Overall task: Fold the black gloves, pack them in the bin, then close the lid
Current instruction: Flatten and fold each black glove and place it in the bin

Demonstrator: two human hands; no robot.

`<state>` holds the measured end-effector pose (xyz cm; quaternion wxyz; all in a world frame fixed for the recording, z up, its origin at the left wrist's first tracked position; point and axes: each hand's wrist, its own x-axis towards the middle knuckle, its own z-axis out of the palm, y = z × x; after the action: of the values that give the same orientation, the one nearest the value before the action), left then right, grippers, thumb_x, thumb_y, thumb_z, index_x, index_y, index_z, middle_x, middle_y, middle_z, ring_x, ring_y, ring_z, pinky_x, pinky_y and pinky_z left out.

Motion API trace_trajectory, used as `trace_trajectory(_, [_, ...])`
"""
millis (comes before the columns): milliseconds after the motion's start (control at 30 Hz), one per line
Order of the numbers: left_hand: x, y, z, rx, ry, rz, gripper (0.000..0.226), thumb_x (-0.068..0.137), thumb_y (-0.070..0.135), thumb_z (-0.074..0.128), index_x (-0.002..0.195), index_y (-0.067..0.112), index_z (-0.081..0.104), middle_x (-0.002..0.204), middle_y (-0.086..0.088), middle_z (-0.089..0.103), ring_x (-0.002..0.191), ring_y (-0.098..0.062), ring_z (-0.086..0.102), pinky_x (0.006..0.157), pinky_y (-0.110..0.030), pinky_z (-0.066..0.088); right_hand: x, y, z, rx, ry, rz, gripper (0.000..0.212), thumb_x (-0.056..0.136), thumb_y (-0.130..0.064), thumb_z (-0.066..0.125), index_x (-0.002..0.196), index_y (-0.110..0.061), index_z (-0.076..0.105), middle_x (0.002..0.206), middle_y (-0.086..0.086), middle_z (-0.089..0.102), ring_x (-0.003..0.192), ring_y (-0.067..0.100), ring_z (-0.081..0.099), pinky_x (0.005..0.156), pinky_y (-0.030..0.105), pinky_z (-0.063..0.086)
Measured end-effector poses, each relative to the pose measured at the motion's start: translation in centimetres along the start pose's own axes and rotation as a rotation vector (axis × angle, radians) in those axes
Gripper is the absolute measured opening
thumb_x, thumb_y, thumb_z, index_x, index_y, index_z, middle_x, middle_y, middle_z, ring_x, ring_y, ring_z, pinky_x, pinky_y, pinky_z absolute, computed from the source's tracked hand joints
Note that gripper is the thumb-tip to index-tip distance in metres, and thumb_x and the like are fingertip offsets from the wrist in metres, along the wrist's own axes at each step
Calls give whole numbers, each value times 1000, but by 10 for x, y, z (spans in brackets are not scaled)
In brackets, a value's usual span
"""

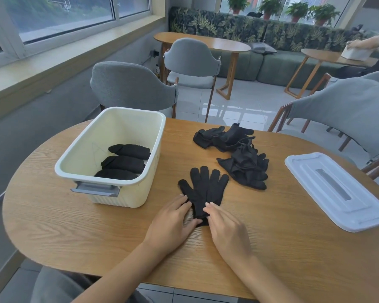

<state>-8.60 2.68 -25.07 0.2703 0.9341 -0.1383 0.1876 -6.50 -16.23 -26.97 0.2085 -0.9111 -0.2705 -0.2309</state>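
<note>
A black glove (204,189) lies flat on the wooden table (53,226), fingers pointing away from me. My left hand (173,221) rests on its cuff from the left with straight fingers, and my right hand (225,228) presses the cuff from the right, fingers flat. A loose pile of black gloves (239,154) sits behind it. The cream bin (155,147) stands open at the left, with three folded black gloves (125,162) in it. The white lid (337,191) lies flat on the table at the right.
Grey chairs (131,86) stand round the far side of the table, one at the right (348,112). Another person's hand (359,43) touches a white container on a far table at the top right. A window ledge runs along the left.
</note>
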Motion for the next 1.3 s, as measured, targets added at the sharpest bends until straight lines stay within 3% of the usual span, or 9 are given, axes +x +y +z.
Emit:
trace_trajectory(200, [2,3,-4,-34,3,34,41,75,26,87,107,5,72,110,-9,71,111,-14,52,109,-2,14,-3,1,1,6,3,-1,33,78,-2,83,109,-10,75,113,3,74,111,14,69,86,30,60])
trace_trajectory(467, [0,0,-1,-10,-24,26,44,77,26,84,116,10,71,117,-6,71,118,-14,52,112,-7,13,-6,-2,-2,-60,-7,-58,33,74,3,82,105,-7,75,113,9,74,109,19,70,83,34,61])
trace_trajectory(600, [-1,-2,1,25,-36,14,45,79,31,81,119,13,71,120,-2,70,122,-15,55,111,-13,23,-6,-3,-4,-79,-14,-70,36,71,5,83,104,-6,76,111,9,74,107,21,71,82,34,61])
trace_trajectory(967, [-1,-1,1,10,-22,4,45,79,30,80,119,14,68,123,-1,67,123,-12,49,108,-12,25,-7,-5,-5,-111,-35,-108,41,66,8,85,104,-4,76,108,12,74,103,23,72,85,35,60])
trace_trajectory(1033, [-1,-1,2,16,-23,-12,46,78,31,80,120,14,68,124,-1,67,123,-12,50,107,-15,29,-7,-5,-4,-110,-28,-113,35,72,8,79,104,-4,76,108,11,75,103,23,72,85,35,60])
trace_trajectory(1133, [-1,-1,3,30,-14,-16,43,79,29,76,118,11,67,121,-3,66,124,-14,47,110,-11,20,-7,-6,-4,-95,-30,-124,25,87,-1,59,103,-6,77,106,8,75,104,20,71,88,32,59])
trace_trajectory(1300, [-2,-6,8,93,-39,-82,32,93,28,55,122,15,60,128,2,57,137,-19,37,110,-27,39,-12,-7,-10,30,-141,11,35,85,-11,76,119,-12,70,119,0,71,118,12,63,101,25,49])
